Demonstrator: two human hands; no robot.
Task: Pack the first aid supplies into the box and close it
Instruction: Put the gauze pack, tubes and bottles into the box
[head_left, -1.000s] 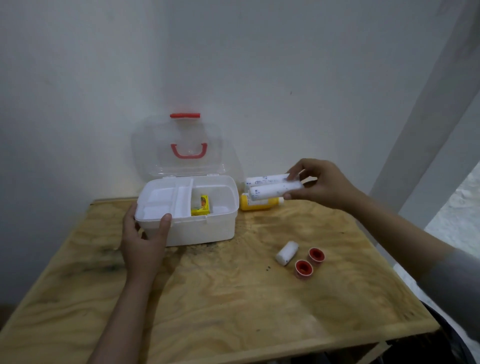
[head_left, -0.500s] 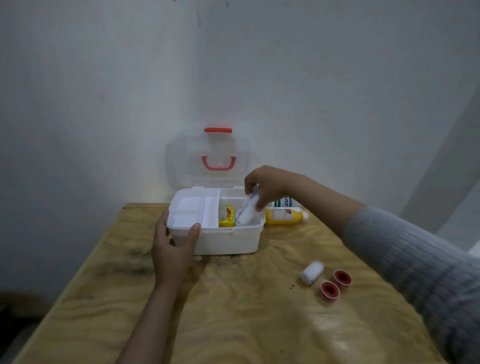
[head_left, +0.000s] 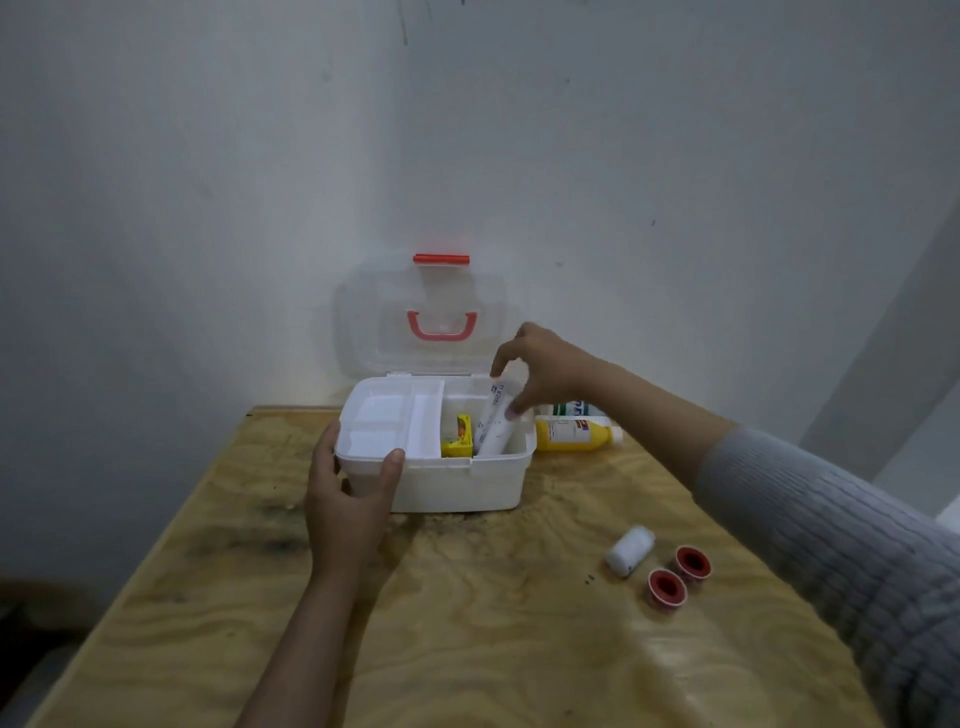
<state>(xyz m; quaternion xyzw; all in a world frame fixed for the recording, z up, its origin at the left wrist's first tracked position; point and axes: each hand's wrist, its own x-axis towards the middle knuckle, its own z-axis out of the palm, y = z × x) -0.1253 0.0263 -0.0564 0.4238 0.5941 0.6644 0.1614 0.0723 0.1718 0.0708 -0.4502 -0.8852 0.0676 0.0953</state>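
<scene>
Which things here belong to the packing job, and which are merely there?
Job: box, clear lid, white rolls under the right hand, yellow packet, yellow bottle, gauze roll, two red tape rolls, left hand.
Merely there: table, wall.

Open white box (head_left: 457, 483), tilted rolls (head_left: 493, 423) inside.
</scene>
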